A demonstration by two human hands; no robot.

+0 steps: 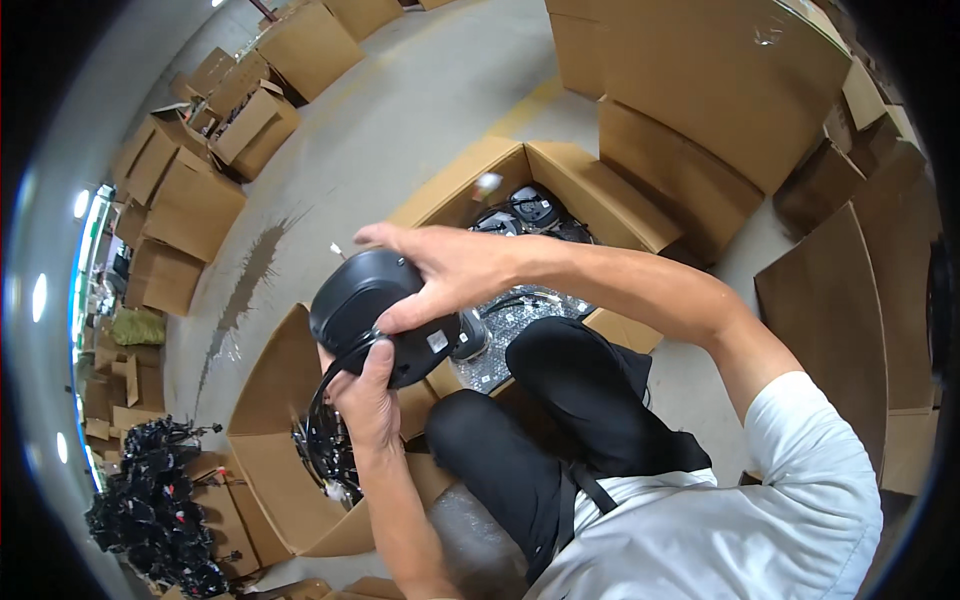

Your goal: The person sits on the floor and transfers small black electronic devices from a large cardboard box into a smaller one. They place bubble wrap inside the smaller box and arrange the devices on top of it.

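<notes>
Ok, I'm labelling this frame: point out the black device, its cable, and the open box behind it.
black device (355, 295), head view, domed top.
cable (322, 385), head view, loop beside left hand.
open box (560, 165), head view, rear flap.

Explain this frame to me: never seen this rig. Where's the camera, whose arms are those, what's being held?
No machine here: a person wears a wide fisheye camera on the head, looking down, so straight edges bend near the rim. Both forearms are the wearer's own. The right hand wraps over a rounded black device with a small white label; the left hand has its grip on it from below, beside a black cable. The person sits on a concrete floor. Open cardboard boxes hold similar black parts: one ahead, one lower left. A heap of black parts lies at far left.
</notes>
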